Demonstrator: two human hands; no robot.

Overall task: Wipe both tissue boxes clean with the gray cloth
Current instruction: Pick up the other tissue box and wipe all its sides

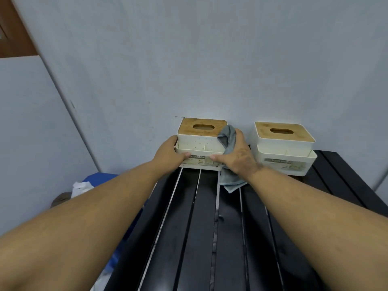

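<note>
Two white tissue boxes with wooden lids stand against the wall at the far end of a black slatted table point(189, 217). My left hand point(168, 153) grips the left side of the left tissue box point(199, 141), thumb on its front. My right hand point(237, 153) grips that box's right side with the gray cloth point(227, 141) pinned under the palm; the cloth hangs down onto the table. The right tissue box point(285, 148) stands untouched, apart from both hands.
A pale wall rises right behind the boxes. To the left of the table, lower down, lie a blue item point(100, 178) and a white crumpled thing point(80, 187). A brown panel point(14, 30) shows at the top left corner.
</note>
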